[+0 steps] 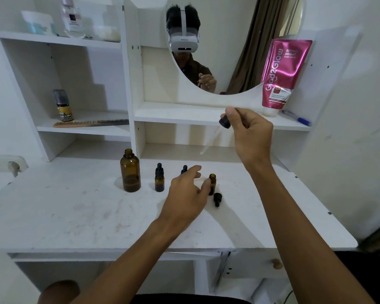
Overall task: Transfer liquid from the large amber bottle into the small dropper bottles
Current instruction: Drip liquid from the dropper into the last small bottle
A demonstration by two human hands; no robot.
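Observation:
The large amber bottle [130, 172] stands uncapped on the white desk [75, 211], a little dark liquid at its bottom. To its right stands a capped small dropper bottle [159, 178]. A second capped one [184, 169] is mostly hidden behind my left hand [188, 191]. My left hand's thumb touches an uncapped small amber bottle [212, 183], fingers spread. A black dropper cap [217, 199] lies just in front of that bottle. My right hand [248, 132] is raised above the desk, pinching the black bulb of a glass dropper [215, 134] whose pipette slants down and left.
Shelves rise behind the desk with a comb [90, 123], a small spray can [63, 105], a pink tube [281, 75] and a blue pen [296, 118]. A round mirror [228, 40] hangs at centre. A wall socket [6, 165] sits at left. A drawer knob [276, 263] is below the desk edge.

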